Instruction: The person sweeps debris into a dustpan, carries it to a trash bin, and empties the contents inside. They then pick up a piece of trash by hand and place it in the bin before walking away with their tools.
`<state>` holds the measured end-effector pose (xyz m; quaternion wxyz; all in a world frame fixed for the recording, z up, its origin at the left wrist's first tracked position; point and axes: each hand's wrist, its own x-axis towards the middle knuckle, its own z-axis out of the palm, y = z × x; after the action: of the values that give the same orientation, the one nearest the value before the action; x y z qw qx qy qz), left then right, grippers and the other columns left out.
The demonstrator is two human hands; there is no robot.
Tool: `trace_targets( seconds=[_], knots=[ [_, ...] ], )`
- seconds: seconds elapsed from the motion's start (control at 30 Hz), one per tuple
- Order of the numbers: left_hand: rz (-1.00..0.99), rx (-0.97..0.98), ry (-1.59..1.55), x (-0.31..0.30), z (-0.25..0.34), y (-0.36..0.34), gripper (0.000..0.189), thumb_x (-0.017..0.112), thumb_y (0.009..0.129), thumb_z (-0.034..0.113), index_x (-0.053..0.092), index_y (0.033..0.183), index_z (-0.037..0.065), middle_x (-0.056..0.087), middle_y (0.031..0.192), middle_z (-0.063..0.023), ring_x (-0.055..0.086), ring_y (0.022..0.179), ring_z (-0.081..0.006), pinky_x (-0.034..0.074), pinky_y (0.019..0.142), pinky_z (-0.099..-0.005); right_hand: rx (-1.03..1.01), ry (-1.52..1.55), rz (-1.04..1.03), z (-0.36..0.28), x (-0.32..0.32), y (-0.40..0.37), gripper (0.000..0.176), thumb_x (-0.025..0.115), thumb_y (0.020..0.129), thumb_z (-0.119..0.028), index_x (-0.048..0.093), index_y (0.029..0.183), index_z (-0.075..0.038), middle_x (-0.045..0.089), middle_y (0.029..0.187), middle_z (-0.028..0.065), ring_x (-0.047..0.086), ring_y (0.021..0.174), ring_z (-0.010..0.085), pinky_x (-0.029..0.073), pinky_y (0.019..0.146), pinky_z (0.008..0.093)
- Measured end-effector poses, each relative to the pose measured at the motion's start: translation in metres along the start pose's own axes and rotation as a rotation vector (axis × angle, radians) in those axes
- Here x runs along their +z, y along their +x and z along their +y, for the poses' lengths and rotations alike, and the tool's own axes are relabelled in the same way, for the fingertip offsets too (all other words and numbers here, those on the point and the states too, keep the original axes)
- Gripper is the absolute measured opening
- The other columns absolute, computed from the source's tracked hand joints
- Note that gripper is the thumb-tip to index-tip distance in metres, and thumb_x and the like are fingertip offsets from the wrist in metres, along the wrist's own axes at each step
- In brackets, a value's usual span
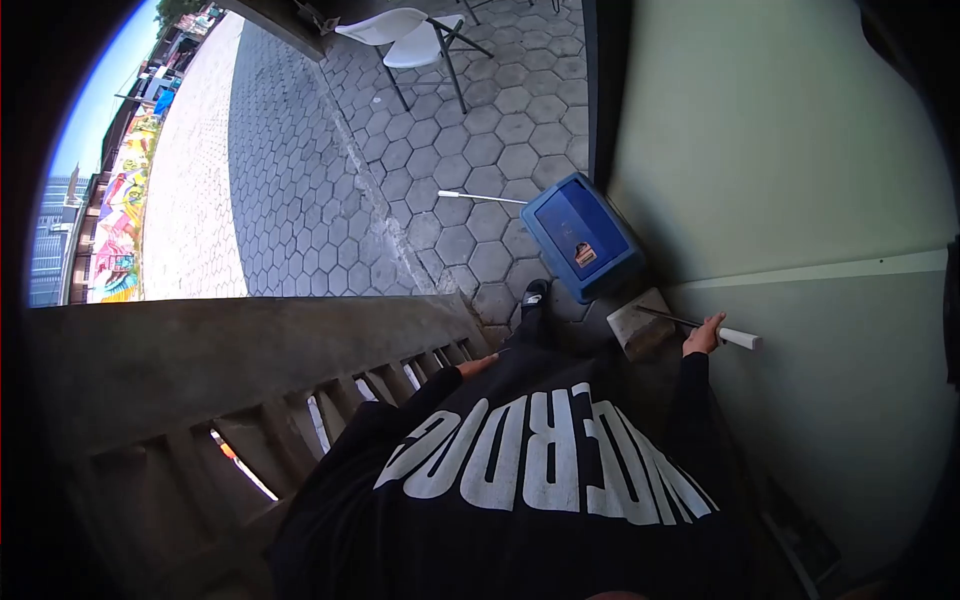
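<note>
My right hand [703, 336] is closed around a dark rod [668, 317] with a white end grip [740, 339], beside the pale green wall. The rod's far end overlaps a beige concrete-looking block [641, 327] on the ground. Near my left thigh and the concrete railing, my left hand [478, 366] has its fingers stretched out and holds nothing visible. Ahead of my feet is a blue bin [540, 228] with a dark blue panel and an orange-white sticker [585, 253]. A thin white-handled stick [480, 197] extends from behind the bin.
A slatted concrete railing [270, 350] runs along my left. The green wall [800, 200] stands close on my right. Hexagonal pavers [440, 150] cover the ground, and a white folding chair [412, 50] stands farther ahead. My shoe [536, 292] is just before the bin.
</note>
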<state>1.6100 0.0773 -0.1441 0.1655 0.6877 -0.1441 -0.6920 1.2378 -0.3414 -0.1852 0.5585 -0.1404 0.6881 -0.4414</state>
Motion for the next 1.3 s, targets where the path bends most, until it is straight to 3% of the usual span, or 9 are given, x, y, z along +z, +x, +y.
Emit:
trace_targets(
  seconds=[0.13, 0.67, 0.77, 0.87, 0.93, 1.07, 1.13, 1.23, 1.3],
  knots=[
    [0.121, 0.07, -0.032, 0.026, -0.001, -0.001, 0.096, 0.039, 0.082, 0.075, 0.04, 0.138, -0.002, 0.048, 0.135, -0.024, 0.048, 0.125, -0.0332, 0.035, 0.105, -0.0365, 0.029, 0.016, -0.142, 0.015, -0.014, 0.001, 0.065, 0.049, 0.09, -0.06, 0.046, 0.132, -0.01, 0.042, 0.124, 0.0059, 0.037, 0.11, 0.0148, 0.031, 0.091, 0.0279],
    [0.204, -0.018, 0.094, -0.124, 0.048, 0.066, 0.087, 0.046, 0.08, 0.07, 0.052, 0.129, -0.002, 0.054, 0.128, -0.025, 0.051, 0.121, -0.0352, 0.038, 0.103, -0.0381, 0.286, 0.342, 0.074, 0.004, 0.043, -0.008, 0.063, 0.049, 0.093, -0.041, 0.029, 0.139, -0.003, 0.027, 0.146, 0.0219, 0.03, 0.132, 0.0317, 0.028, 0.107, 0.0534],
    [0.259, -0.024, 0.147, -0.19, 0.06, 0.126, 0.08, 0.048, 0.082, 0.065, 0.053, 0.128, 0.0, 0.054, 0.127, -0.0256, 0.051, 0.12, -0.0365, 0.04, 0.101, -0.04, 0.511, 0.336, 0.384, -0.061, 0.151, -0.065, 0.076, 0.05, 0.093, -0.04, 0.011, 0.146, -0.002, 0.01, 0.151, 0.0235, 0.021, 0.137, 0.0345, 0.024, 0.109, 0.0548],
    [0.447, -0.046, 0.055, -0.25, 0.071, 0.201, 0.065, 0.051, 0.085, 0.055, 0.056, 0.123, 0.002, 0.059, 0.12, -0.0245, 0.054, 0.115, -0.0377, 0.043, 0.097, -0.0418, 0.493, 0.266, -0.112, -0.14, 0.301, -0.159, 0.095, 0.053, 0.093, -0.041, -0.014, 0.145, 0.003, -0.006, 0.153, 0.0245, 0.001, 0.142, 0.0408, 0.011, 0.114, 0.0534],
    [0.519, -0.048, -0.023, -0.284, 0.079, 0.253, 0.058, 0.052, 0.086, 0.05, 0.058, 0.119, 0.003, 0.061, 0.117, -0.023, 0.056, 0.112, -0.0378, 0.044, 0.095, -0.0424, 0.096, 0.203, -0.344, -0.192, 0.399, -0.24, 0.094, 0.052, 0.094, -0.045, -0.014, 0.146, -0.002, 0.004, 0.152, 0.0235, 0.019, 0.139, 0.0413, 0.02, 0.114, 0.0537],
    [0.567, -0.048, -0.013, -0.336, 0.113, 0.35, 0.054, 0.051, 0.087, 0.049, 0.059, 0.117, 0.005, 0.062, 0.115, -0.0203, 0.058, 0.109, -0.0362, 0.045, 0.093, -0.0421, -1.559, -0.579, -0.319, -0.22, 0.527, -0.294, 0.074, 0.046, 0.095, -0.051, 0.017, 0.141, -0.002, 0.042, 0.13, 0.0205, 0.043, 0.12, 0.0301, 0.033, 0.108, 0.0457],
    [0.547, -0.041, -0.015, -0.346, 0.119, 0.405, 0.053, 0.051, 0.088, 0.049, 0.06, 0.117, 0.006, 0.063, 0.114, -0.02, 0.058, 0.109, -0.0358, 0.045, 0.093, -0.0416, -2.19, -1.659, 0.772, -0.263, 0.505, -0.274, 0.031, 0.048, 0.097, -0.02, 0.044, 0.115, 0.005, 0.04, 0.114, 0.0256, 0.047, 0.097, 0.0316, 0.042, 0.092, 0.042],
    [0.537, 0.053, -0.099, -0.37, 0.135, 0.475, 0.054, 0.052, 0.087, 0.05, 0.059, 0.118, 0.005, 0.063, 0.114, -0.0205, 0.058, 0.11, -0.0361, 0.045, 0.093, -0.041, -2.103, -1.916, 1.25, -0.239, 0.529, -0.273, 0.022, 0.054, 0.084, 0.002, 0.032, 0.08, 0.003, 0.037, 0.102, 0.0272, 0.05, 0.083, 0.0377, 0.047, 0.074, 0.0367],
    [0.499, 0.034, -0.132, -0.377, 0.138, 0.52, 0.058, 0.052, 0.085, 0.051, 0.058, 0.12, 0.005, 0.062, 0.117, -0.0189, 0.058, 0.109, -0.0353, 0.045, 0.093, -0.041, -1.839, -1.914, 1.346, -0.255, 0.516, -0.253, 0.021, 0.058, 0.085, -0.003, 0.041, 0.091, 0.007, 0.038, 0.107, 0.0272, 0.055, 0.092, 0.0374, 0.049, 0.081, 0.0352]
  ],
)
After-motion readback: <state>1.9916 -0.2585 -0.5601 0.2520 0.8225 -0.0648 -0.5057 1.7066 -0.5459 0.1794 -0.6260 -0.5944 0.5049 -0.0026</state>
